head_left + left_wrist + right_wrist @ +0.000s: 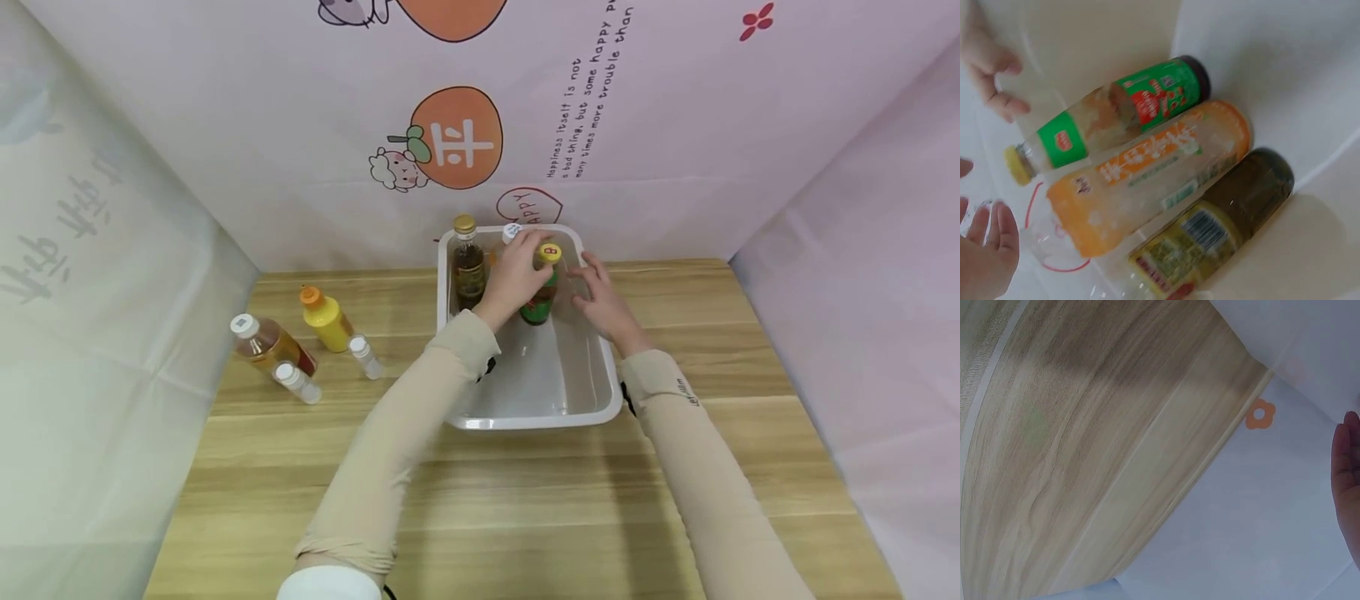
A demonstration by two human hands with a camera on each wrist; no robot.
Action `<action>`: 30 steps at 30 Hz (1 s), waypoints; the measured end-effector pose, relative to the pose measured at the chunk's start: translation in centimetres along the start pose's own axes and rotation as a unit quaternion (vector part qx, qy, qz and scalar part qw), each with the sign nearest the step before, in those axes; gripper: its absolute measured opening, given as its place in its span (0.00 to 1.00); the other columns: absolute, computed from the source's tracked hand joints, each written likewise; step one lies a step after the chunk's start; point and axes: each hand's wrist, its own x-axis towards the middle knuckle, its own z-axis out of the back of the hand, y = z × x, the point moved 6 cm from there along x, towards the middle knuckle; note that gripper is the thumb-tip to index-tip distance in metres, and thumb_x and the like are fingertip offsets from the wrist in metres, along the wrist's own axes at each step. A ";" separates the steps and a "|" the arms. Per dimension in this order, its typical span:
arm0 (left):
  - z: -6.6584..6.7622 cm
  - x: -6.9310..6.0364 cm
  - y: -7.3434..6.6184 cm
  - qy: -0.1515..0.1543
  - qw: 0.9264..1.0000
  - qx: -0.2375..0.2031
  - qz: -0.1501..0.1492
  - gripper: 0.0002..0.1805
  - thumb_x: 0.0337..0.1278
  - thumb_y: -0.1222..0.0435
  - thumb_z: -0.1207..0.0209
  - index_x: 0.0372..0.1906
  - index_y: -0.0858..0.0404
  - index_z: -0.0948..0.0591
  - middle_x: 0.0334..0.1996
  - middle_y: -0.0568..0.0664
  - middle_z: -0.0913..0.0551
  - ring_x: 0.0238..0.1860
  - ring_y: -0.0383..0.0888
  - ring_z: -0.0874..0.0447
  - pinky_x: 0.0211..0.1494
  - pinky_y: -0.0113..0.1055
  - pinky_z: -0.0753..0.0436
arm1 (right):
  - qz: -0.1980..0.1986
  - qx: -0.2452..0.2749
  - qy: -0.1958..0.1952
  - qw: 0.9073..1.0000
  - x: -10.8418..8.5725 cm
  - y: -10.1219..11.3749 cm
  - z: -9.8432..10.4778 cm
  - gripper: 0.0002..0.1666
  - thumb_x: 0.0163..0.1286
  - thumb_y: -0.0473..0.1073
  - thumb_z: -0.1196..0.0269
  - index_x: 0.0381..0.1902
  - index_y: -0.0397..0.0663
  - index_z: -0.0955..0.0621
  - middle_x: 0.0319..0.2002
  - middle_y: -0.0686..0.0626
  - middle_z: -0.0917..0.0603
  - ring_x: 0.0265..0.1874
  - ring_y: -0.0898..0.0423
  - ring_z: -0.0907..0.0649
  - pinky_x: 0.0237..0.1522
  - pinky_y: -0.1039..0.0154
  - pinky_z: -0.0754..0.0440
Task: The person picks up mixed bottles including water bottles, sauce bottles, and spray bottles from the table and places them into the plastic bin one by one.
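My left hand (517, 279) hovers over the tops of bottles in a white plastic bin, fingers loosely bent and nothing visibly gripped. Below it stands a white-capped bottle with an orange label (1147, 169), partly hidden by the hand in the head view. To its right is a yellow-capped bottle with a green label (537, 308). A dark bottle with a gold cap (469, 271) stands at the bin's back left. My right hand (606, 304) is over the bin's right wall, fingers spread, apart from the green-labelled bottle.
The bin (536, 422) sits on a wooden table against a printed cloth wall. Left of it stand a yellow squeeze bottle (328, 323), a brown-liquid bottle with a white cap (273, 346), and two small white-capped bottles (366, 358). Cloth walls close off both sides.
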 end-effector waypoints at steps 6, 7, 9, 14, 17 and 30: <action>0.9 -0.4 -0.4 0.040 0.999 0.016 -0.014 0.25 0.62 0.62 0.43 0.64 0.55 0.29 0.62 0.50 0.29 0.51 0.45 0.23 0.52 0.37 0.19 | -0.001 -0.002 -0.002 1.000 0.0 -0.1 0.3 0.25 0.66 0.36 0.50 0.62 0.40 0.33 0.77 0.44 0.57 0.73 0.34 0.48 0.69 0.33 0.43; 1.2 -0.5 -0.5 0.041 0.999 0.016 -0.019 0.23 0.62 0.62 0.42 0.63 0.56 0.28 0.61 0.50 0.28 0.50 0.46 0.22 0.51 0.37 0.19 | 0.000 -0.002 -0.002 1.000 0.0 -0.1 0.3 0.25 0.66 0.35 0.50 0.61 0.40 0.33 0.77 0.44 0.57 0.73 0.34 0.48 0.69 0.33 0.44; 1.6 -0.8 -0.6 0.042 0.999 0.014 -0.025 0.21 0.61 0.63 0.42 0.60 0.56 0.25 0.60 0.50 0.27 0.51 0.47 0.22 0.51 0.38 0.19 | 0.000 -0.002 -0.002 1.000 0.0 -0.1 0.2 0.24 0.66 0.35 0.49 0.61 0.40 0.33 0.77 0.44 0.57 0.73 0.34 0.47 0.69 0.33 0.44; 2.6 -1.8 -0.8 0.053 0.998 0.022 -0.040 0.18 0.61 0.65 0.42 0.56 0.57 0.23 0.60 0.48 0.26 0.58 0.47 0.24 0.56 0.38 0.20 | 0.003 -0.001 -0.003 1.000 0.0 0.0 0.1 0.24 0.65 0.35 0.49 0.60 0.40 0.33 0.77 0.44 0.56 0.73 0.33 0.46 0.68 0.32 0.43; 3.2 -2.5 -1.3 0.065 0.995 0.043 -0.060 0.16 0.61 0.66 0.43 0.55 0.58 0.22 0.61 0.49 0.26 0.58 0.47 0.24 0.55 0.36 0.19 | 0.005 0.007 -0.004 1.000 0.0 0.1 0.1 0.24 0.65 0.35 0.49 0.60 0.39 0.33 0.77 0.43 0.57 0.73 0.32 0.47 0.68 0.31 0.44; 6.6 -6.1 -2.3 0.057 0.972 0.131 -0.188 0.12 0.61 0.66 0.43 0.48 0.59 0.18 0.58 0.50 0.22 0.60 0.48 0.25 0.60 0.38 0.22 | 0.022 0.020 -0.018 0.999 0.1 0.0 0.1 0.24 0.63 0.32 0.49 0.58 0.36 0.31 0.76 0.40 0.55 0.74 0.34 0.50 0.72 0.35 0.47</action>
